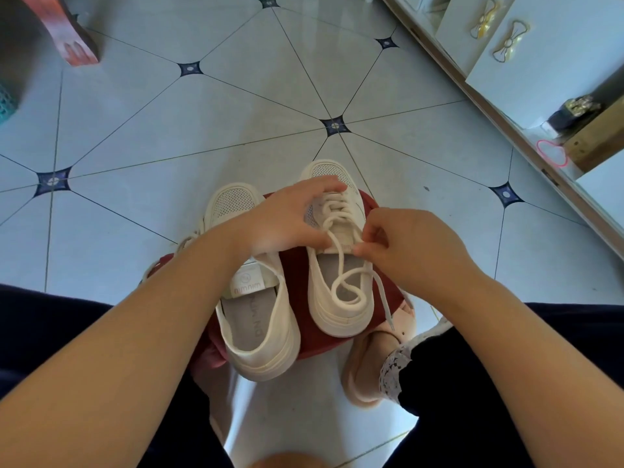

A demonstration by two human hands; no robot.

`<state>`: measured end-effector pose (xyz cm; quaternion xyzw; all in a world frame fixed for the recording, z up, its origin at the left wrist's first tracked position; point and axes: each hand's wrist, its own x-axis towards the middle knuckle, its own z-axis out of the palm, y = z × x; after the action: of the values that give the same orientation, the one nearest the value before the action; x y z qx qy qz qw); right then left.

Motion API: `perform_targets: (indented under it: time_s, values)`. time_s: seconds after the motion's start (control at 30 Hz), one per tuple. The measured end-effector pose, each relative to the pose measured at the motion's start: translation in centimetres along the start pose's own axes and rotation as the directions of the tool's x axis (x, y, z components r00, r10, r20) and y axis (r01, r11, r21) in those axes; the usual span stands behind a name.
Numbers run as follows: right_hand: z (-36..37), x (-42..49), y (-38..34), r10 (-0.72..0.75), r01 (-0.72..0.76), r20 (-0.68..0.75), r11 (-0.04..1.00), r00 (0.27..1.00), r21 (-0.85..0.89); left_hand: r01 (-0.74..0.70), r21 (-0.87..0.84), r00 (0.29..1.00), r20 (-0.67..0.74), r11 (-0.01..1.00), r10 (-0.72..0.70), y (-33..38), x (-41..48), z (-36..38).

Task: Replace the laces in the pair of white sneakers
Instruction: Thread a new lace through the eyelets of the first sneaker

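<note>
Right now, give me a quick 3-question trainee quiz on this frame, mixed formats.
1. True or false: the left hand and right hand are both at the sneaker on the right.
2. The two sneakers stand on: A) bare tile, B) a dark red seat, C) a cardboard box.
3. Short answer: where does the slack loop of the lace lie?

Key: 1 true. 2 B. 3 inside that sneaker's opening, on the insole.
</note>
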<state>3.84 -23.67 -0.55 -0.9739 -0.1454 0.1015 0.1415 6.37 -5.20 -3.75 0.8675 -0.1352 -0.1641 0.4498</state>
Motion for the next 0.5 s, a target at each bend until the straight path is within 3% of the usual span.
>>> perform_targets:
  time_s: [0.13,0.23,0.37,0.5]
  values:
    - [-0.3,0.5,1.0,0.074,-0.064,-0.073,0.989,0.995,0.132,0.07,0.005,0.989,-0.131,0.998,-0.068,0.6,-0.5,-0.5]
    - [0.2,0.7,0.8,0.083,-0.074,-0.035,0.974,0.996,0.212,0.097,0.032,0.983,-0.157,0.995,-0.091,1.2,-1.0,0.1]
    - [1.1,0.9,0.3,0.064,-0.062,-0.006,0.987,0.998,0.148,0.079,0.232,0.985,-0.165,0.969,-0.041,1.5,-1.4,1.7]
    - [1.9,1.0,0.1,0.048,-0.04,-0.059,0.992,0.997,0.123,0.182,0.232,0.963,-0.238,0.956,-0.126,1.5,-1.1,2.5]
